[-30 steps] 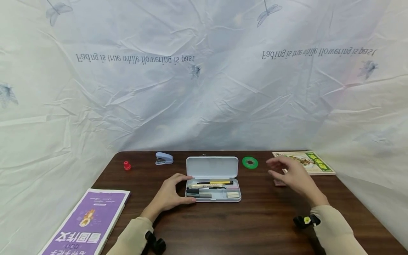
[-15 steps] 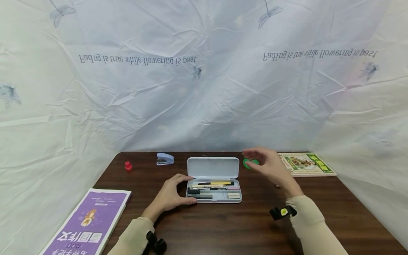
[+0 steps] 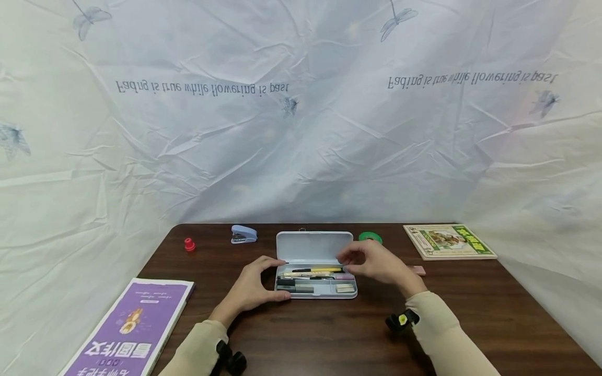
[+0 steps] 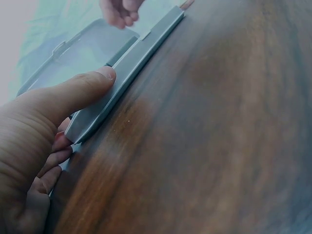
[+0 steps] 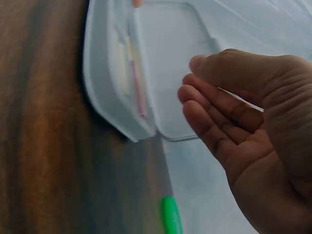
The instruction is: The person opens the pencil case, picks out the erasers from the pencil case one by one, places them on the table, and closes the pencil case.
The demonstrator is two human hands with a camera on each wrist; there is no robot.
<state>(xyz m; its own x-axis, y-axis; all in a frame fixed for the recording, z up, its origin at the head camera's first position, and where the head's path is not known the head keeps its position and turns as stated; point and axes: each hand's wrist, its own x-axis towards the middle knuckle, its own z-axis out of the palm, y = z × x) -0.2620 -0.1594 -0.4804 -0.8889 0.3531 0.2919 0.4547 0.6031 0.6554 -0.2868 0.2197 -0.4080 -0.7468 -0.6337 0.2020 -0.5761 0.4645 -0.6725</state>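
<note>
A pale grey pencil case (image 3: 324,296) lies with its lid (image 3: 314,246) raised. Inside are a yellow-and-black pen (image 3: 315,270), several other pens, a dark grey marker-like piece (image 3: 295,286) and a white eraser (image 3: 345,288). My left hand (image 3: 251,282) grips the case's left end, thumb at the front wall and fingers toward the back; the left wrist view shows the thumb (image 4: 83,90) on the case. Over the case's right end hovers my right hand (image 3: 376,262), its fingers (image 5: 209,114) loosely bent with nothing between them.
Behind my right hand lies a green ring-shaped item (image 3: 370,236). A pinkish block (image 3: 417,270) and a book (image 3: 449,242) are to the right. Leftward are a blue stapler (image 3: 243,234), a small red piece (image 3: 189,244) and a purple book (image 3: 129,326).
My right hand has moved left from near the right-hand book, past the green ring, to above the case's right end. The left hand has kept its grip on the case.
</note>
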